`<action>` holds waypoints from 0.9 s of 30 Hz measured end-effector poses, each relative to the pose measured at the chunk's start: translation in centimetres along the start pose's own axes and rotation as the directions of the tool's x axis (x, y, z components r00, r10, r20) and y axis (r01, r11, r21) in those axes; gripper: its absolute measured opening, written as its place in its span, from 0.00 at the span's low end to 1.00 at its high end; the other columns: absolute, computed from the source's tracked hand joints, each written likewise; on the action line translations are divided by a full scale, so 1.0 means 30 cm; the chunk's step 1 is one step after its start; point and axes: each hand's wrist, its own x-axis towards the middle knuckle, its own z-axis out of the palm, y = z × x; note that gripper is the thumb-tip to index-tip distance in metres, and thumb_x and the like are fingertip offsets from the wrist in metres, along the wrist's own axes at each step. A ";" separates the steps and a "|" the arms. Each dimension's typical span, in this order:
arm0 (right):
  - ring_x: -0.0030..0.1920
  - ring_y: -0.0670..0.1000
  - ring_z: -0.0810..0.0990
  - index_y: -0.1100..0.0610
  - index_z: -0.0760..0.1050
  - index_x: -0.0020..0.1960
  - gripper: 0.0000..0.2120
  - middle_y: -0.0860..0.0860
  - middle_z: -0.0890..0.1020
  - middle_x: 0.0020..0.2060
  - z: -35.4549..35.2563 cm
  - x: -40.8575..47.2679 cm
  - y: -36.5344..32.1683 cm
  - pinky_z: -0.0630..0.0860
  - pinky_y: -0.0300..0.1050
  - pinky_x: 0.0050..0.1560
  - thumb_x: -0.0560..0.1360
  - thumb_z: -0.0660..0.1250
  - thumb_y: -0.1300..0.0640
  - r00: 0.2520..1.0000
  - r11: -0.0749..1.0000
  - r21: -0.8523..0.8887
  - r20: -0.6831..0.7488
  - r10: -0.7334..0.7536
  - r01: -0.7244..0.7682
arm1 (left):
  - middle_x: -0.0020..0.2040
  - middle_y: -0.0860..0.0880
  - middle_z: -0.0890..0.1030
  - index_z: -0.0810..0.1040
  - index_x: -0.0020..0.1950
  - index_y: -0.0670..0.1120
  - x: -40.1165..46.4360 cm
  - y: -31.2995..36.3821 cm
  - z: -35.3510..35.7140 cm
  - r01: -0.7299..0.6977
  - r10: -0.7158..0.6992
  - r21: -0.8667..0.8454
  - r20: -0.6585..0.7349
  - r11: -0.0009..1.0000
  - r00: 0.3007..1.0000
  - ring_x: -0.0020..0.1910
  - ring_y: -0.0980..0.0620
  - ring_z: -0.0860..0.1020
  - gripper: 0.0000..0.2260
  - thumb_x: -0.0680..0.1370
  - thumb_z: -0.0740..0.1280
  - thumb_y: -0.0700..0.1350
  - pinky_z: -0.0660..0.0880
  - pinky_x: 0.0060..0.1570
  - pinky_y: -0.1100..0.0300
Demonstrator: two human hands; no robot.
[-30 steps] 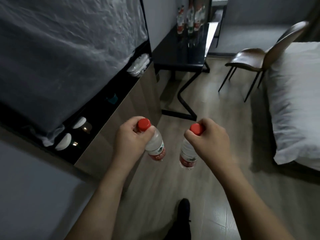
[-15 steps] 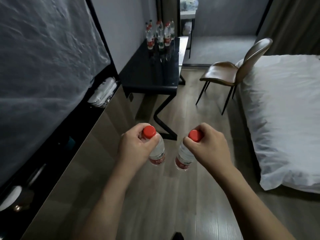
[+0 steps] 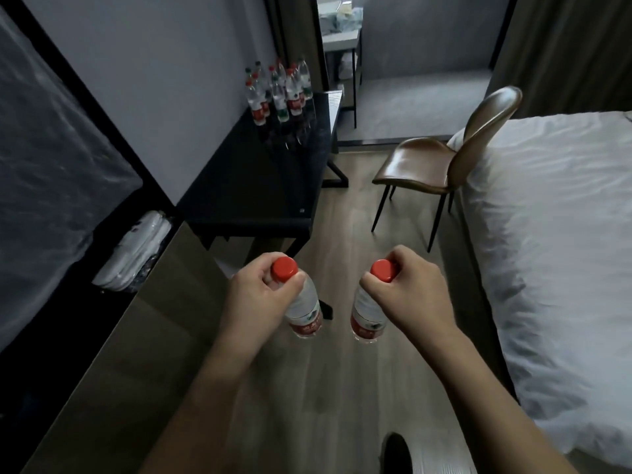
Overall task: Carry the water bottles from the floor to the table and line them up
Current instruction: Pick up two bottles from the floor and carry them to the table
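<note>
left hand [image 3: 257, 295]: grip was curled round the neck of the left bottle [image 3: 302, 307], thumb and fingers pinched just under its red cap [image 3: 284, 269]; fingertips mostly hidden behind the neck.
right hand [image 3: 408, 294]: grip was curled round the neck of the right bottle [image 3: 366, 314], just below its red cap [image 3: 383, 270]; palm side not visible.
left bottle: hung cap-up over the wooden floor [image 3: 342, 388], near the front end of the bench [image 3: 260, 186] but not over it; upper body hidden by the hand, red label at the bottom was visible, print unreadable.
right bottle: hung the same way, beside the left one with a gap between them; base cut short by the steep viewing angle.
bench: black, glossy, along the wall; front leg partly hidden behind the left hand and bottle.
bottles on bench [image 3: 278, 92]: a cluster stood upright at the far end against the wall; they overlapped, so the count was unclear; most caps looked red, a couple darker, too small to be sure.
chair [image 3: 444, 165]: brown, stood between the bench and the bed [image 3: 554, 251]; back touching or just beside the bedding, could not tell which.
bed: white cover, cut off by the right frame edge.
white bundle [image 3: 136, 248]: lay on the dark shelf left of the bench; what it was could not be made out.
dark shape [image 3: 396, 453]: at the bottom edge, cut off, probably a shoe.
</note>
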 end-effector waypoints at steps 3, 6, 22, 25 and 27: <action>0.31 0.49 0.76 0.50 0.69 0.35 0.11 0.46 0.75 0.28 -0.036 0.187 0.030 0.77 0.53 0.35 0.64 0.69 0.46 1.000 0.999 0.032 -0.024 -0.004 0.005 | 0.40 0.57 0.81 0.79 0.46 0.58 0.155 0.042 0.094 -0.008 0.009 0.011 -0.042 1.000 0.999 0.42 0.57 0.81 0.06 0.70 0.72 0.54 0.79 0.41 0.60; 0.31 0.49 0.76 0.51 0.69 0.35 0.11 0.46 0.75 0.28 -0.062 0.353 0.052 0.76 0.51 0.34 0.64 0.69 0.46 0.999 1.000 0.019 -0.024 -0.025 0.025 | 0.40 0.56 0.82 0.80 0.46 0.57 0.294 0.078 0.178 -0.029 0.029 -0.011 -0.061 1.000 0.998 0.42 0.55 0.81 0.06 0.71 0.72 0.53 0.81 0.43 0.54; 0.32 0.48 0.76 0.50 0.70 0.35 0.11 0.46 0.76 0.28 0.071 1.218 0.211 0.75 0.48 0.35 0.63 0.69 0.45 0.998 0.997 -0.054 0.040 -0.051 0.053 | 0.35 0.51 0.78 0.79 0.43 0.53 1.068 -0.020 0.546 0.006 -0.008 -0.047 -0.054 0.999 0.998 0.34 0.53 0.77 0.04 0.72 0.72 0.51 0.76 0.34 0.62; 0.33 0.47 0.76 0.50 0.70 0.36 0.11 0.45 0.76 0.29 0.103 1.432 0.193 0.75 0.48 0.35 0.64 0.70 0.46 0.994 0.994 -0.068 0.062 -0.087 0.091 | 0.37 0.52 0.79 0.79 0.43 0.53 1.273 -0.044 0.595 0.019 -0.024 -0.072 -0.071 0.997 0.997 0.37 0.53 0.79 0.04 0.72 0.73 0.49 0.77 0.35 0.62; 0.32 0.45 0.75 0.50 0.70 0.36 0.11 0.45 0.75 0.29 0.119 1.567 0.178 0.74 0.46 0.34 0.65 0.71 0.47 0.992 0.991 -0.054 0.049 -0.118 0.121 | 0.38 0.53 0.79 0.79 0.43 0.54 1.409 -0.048 0.617 0.012 -0.019 -0.080 -0.095 0.997 0.995 0.38 0.54 0.79 0.04 0.73 0.73 0.49 0.77 0.36 0.63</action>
